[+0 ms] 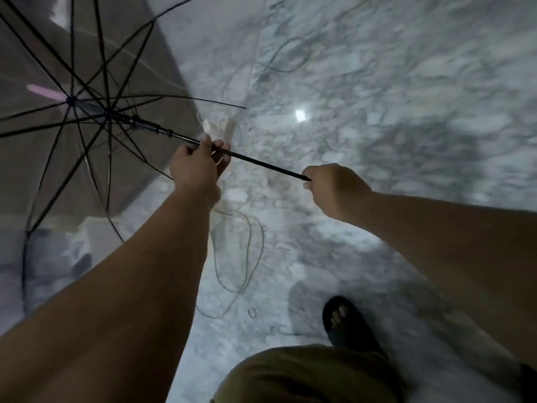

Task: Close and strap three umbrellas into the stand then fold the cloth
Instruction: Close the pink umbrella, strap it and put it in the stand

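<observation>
An open umbrella (87,112) with a clear canopy and black ribs fills the upper left of the head view, its inside facing me. Its thin black shaft (261,162) runs down to the right. My left hand (197,167) is closed around the shaft just below the runner. My right hand (334,184) is closed around the shaft's lower end, hiding the handle. The stand and the cloth are not in view.
The floor (377,82) is white-grey marble with a bright light reflection. A pale cord (247,257) loops across it beneath my left arm. My foot in a dark sandal (345,318) stands at the bottom centre. A small ring (252,312) lies near the foot.
</observation>
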